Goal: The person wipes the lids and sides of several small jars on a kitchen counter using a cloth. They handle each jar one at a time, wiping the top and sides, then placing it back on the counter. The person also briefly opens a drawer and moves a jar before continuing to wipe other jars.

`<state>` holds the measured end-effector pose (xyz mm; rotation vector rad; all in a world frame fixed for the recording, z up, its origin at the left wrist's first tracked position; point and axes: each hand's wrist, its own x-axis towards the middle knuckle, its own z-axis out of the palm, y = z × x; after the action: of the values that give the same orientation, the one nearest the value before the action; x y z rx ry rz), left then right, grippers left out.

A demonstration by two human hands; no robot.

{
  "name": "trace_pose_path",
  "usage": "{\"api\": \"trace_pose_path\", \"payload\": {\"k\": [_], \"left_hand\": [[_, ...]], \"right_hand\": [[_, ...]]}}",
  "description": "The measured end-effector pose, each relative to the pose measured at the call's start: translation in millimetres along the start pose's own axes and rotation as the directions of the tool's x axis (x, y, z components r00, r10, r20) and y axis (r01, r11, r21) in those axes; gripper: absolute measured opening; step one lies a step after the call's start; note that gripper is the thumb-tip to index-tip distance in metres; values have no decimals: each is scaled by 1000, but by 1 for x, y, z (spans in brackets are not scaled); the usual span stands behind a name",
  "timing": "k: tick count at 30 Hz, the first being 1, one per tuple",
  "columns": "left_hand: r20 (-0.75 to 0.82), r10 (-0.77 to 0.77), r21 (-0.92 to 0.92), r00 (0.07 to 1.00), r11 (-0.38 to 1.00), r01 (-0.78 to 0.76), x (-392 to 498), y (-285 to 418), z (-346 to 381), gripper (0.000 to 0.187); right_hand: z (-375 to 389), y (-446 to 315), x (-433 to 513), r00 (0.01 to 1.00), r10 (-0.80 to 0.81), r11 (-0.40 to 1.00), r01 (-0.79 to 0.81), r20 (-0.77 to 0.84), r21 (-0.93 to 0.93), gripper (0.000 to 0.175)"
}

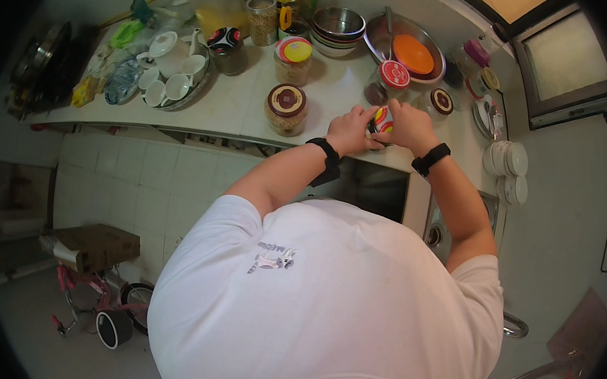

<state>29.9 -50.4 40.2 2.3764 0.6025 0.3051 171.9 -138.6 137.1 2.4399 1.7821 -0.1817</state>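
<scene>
Both of my hands are around a jar with a red, yellow and black patterned lid [382, 119], at the front edge of the counter. My left hand [351, 131] grips its left side and my right hand [411, 127] its right side. Fingers cover most of the jar's body. Just behind it stands a dark-filled jar with a red lid [395, 75]. To the right is a glass jar with a brown lid [441, 101]. Left of my hands, a filled jar with a brown and cream lid [287, 106] stands in front of a jar with a yellow and red lid [294, 58].
Behind are a metal basin [432, 35] with an orange item [413, 54], stacked bowls [338, 26] and a jar of beans [262, 20]. A white teapot [167, 54] and cups share a tray at left. White bowls [517, 160] stand right, near a sink [436, 234].
</scene>
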Motion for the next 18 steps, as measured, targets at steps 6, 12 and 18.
{"api": "trace_pose_path", "payload": {"k": [6, 12, 18], "left_hand": [[-16, 19, -9, 1000, 1000, -19, -1, 1, 4, 100], [-107, 163, -151, 981, 972, -178, -43, -16, -28, 80], [-163, 231, -155, 959, 954, -256, -119, -85, -101, 34]], "right_hand": [[15, 8, 2, 998, -2, 988, 13, -68, 154, 74], [-1, -8, -11, 995, -99, 989, 100, -11, 109, 72], [-31, -59, -15, 914, -379, 925, 372, 144, 72, 73]]}}
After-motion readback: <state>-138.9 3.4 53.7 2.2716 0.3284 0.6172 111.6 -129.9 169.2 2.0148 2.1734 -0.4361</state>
